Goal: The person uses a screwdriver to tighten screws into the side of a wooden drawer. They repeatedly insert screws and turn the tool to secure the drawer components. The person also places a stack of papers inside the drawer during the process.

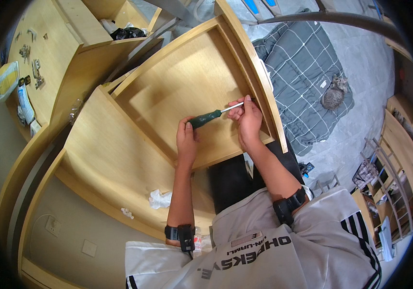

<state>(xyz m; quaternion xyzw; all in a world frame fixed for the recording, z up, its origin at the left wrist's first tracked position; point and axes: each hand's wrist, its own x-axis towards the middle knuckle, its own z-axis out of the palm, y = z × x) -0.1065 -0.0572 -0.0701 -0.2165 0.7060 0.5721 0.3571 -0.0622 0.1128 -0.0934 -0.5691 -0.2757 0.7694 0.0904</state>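
Note:
A screwdriver (207,118) with a dark green handle and a bare metal shaft lies level across the open wooden drawer (168,72). My left hand (186,138) is wrapped round the handle. At the other end, my right hand (248,120) pinches the shaft near its tip, close to the inner side of the drawer's front panel (252,62). The tip is hard to make out between fingers and panel, and any screw there is hidden. The drawer rests over the desk top and my lap.
Metal hinges (37,72) and small fittings lie on a wooden surface at the left. Crumpled white tissue (159,199) sits on the desk top. A cat (334,94) lies on a dark checked quilt (293,72) on the floor. A grey metal rail (336,18) crosses at the upper right.

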